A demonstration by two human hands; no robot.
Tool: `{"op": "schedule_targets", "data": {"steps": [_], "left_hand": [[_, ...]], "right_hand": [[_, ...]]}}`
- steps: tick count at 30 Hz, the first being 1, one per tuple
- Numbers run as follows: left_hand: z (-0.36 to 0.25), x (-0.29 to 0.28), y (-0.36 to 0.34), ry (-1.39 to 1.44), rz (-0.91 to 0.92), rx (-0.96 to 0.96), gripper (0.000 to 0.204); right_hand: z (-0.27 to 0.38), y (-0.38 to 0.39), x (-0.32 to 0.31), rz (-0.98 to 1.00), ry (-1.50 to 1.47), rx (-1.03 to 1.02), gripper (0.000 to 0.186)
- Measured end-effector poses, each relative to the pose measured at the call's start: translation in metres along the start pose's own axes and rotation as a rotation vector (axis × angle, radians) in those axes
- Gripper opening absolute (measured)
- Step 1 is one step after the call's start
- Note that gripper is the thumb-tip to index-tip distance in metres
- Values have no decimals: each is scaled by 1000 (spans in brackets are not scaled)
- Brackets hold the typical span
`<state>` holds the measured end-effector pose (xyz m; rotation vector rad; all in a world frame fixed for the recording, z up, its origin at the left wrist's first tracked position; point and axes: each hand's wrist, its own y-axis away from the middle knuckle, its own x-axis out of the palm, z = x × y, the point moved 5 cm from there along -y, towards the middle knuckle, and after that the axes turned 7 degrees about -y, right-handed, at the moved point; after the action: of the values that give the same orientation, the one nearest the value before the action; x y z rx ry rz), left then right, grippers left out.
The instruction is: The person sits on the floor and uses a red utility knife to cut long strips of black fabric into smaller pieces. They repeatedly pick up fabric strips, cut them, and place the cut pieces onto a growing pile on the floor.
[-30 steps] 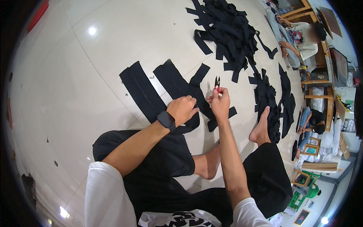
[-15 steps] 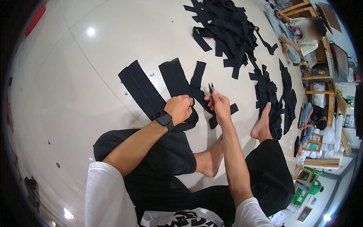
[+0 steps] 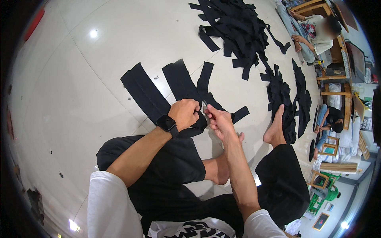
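Floor (image 3: 99, 99), pale tile, under and around both hands; large heap (image 3: 238, 31) of black strips well beyond the right hand, slightly to its right; smaller heap (image 3: 279, 95) nearer, right of that hand, a bare foot (image 3: 276, 127) against its near edge; second bare foot (image 3: 216, 170) below the right hand, partly behind the forearm; other people well off to the right.

Counts: two wide black strips, two heaps, two bare feet, three other people; strips within the heaps overlap too much to count; narrow black cloth (image 3: 204, 79) just beyond the right hand, one piece or two, cannot tell.

Left hand (image 3: 184, 113), a dark watch (image 3: 166, 123) at its wrist, curled tight on the near part of the middle strip (image 3: 177, 79) and hiding much of it; right hand (image 3: 221, 123) gripping small snips (image 3: 205, 103), mostly covered by the fingers; blade spread cannot be told.

Snips point away from the body and leftward, tip just beside the left hand; middle strip's long axis runs outward from the left hand, leaning left; outer strip (image 3: 145, 93), left of that hand, lies roughly parallel.
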<state>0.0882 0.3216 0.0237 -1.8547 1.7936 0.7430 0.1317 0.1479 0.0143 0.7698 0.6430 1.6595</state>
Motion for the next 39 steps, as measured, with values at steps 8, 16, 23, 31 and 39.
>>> {"op": "schedule_targets", "data": {"steps": [8,16,23,31,39], "left_hand": [[1,2,0,9,-2,3,15],[2,3,0,18,6,3,15],[3,3,-1,7,19,-12,15],[4,7,-1,25,28,-4,15],[2,5,-1,29,34,1,15]], "right_hand": [[2,-6,7,8,7,53,28],[2,-6,11,-11,-23,19,26],[2,-2,7,-27,-16,14,29],[0,-17,9,5,-36,-10,28],[-2,-19,12,-16,-46,-39,26]]}}
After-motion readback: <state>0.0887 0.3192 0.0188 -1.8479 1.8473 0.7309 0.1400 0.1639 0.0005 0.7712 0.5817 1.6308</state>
